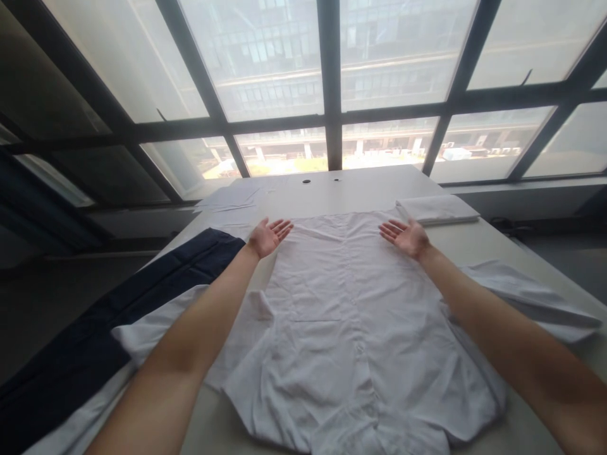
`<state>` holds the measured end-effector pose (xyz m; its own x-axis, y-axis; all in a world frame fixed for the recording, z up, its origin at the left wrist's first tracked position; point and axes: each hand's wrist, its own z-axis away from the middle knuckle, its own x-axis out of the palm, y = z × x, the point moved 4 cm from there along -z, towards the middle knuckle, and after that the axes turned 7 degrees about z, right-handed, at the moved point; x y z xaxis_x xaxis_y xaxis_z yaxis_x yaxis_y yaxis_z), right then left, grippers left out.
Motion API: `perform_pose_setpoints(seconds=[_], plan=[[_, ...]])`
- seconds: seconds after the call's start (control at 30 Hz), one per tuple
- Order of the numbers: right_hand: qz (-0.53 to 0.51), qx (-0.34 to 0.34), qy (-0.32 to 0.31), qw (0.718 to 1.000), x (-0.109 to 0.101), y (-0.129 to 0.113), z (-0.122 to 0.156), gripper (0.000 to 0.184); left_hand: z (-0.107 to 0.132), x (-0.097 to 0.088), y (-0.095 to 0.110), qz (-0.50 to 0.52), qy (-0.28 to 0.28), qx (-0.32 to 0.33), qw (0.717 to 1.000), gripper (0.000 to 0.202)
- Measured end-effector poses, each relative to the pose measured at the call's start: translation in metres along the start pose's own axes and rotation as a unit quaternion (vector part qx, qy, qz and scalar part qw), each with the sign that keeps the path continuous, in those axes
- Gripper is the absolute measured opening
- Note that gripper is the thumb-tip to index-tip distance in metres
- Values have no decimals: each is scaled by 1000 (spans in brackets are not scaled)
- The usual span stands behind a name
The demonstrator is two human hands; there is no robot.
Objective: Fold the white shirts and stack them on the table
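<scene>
A white button-front shirt (322, 284) lies spread out on the white table (374, 189), its collar end towards me and its hem at the far side. Its sleeves reach out to both sides under my forearms. My left hand (269, 237), palm up with the fingers stretched out, is over the shirt's far left corner. On the far right side of the shirt, my right hand (405, 237) is likewise palm up and open. Neither hand holds anything. Whether they touch the cloth, I cannot tell.
Dark navy trousers (142, 284) lie along the table's left side. A folded white cloth (439, 208) rests at the back right, and thin white sheets (227, 199) lie at the back left. Beyond the table stand tall windows with dark frames (329, 82).
</scene>
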<state>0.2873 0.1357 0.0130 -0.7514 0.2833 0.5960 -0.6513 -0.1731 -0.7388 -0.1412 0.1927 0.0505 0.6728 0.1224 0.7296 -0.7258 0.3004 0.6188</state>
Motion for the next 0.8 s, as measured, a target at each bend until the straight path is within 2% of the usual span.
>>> perform_pose_setpoints(seconds=[0.07, 0.13, 0.23, 0.33, 0.4, 0.47, 0.53, 0.6, 0.63, 0.7, 0.73, 0.8], plan=[[23, 45, -81, 995, 26, 10, 4, 51, 2, 17, -15, -30, -61, -80, 995, 52], [74, 108, -186, 974, 54, 25, 10, 53, 4, 31, -38, -68, -69, -175, 980, 51], [166, 202, -315, 912, 84, 51, 16, 51, -2, 44, -70, -113, -47, -276, 953, 47], [217, 265, -382, 858, 94, 73, 13, 49, -29, 56, -89, -146, -97, -337, 925, 43], [216, 281, -399, 846, 92, 81, 9, 49, -60, 63, -92, -183, -132, -325, 918, 38], [197, 282, -399, 850, 89, 83, 6, 50, -97, 71, -88, -213, -120, -238, 940, 33], [177, 285, -392, 857, 86, 82, 5, 51, -129, 79, -79, -214, -74, -121, 967, 31], [168, 293, -388, 858, 86, 80, 6, 53, -147, 87, -76, -192, -68, -66, 977, 30], [166, 297, -385, 858, 87, 80, 6, 53, -149, 92, -77, -177, -92, -82, 976, 31], [166, 305, -378, 858, 88, 79, 7, 50, -143, 99, -87, -155, -157, -191, 956, 35], [169, 307, -374, 859, 89, 79, 8, 48, -136, 99, -93, -153, -175, -265, 936, 37], [178, 310, -368, 859, 91, 79, 9, 45, -122, 94, -106, -166, -166, -400, 886, 41]])
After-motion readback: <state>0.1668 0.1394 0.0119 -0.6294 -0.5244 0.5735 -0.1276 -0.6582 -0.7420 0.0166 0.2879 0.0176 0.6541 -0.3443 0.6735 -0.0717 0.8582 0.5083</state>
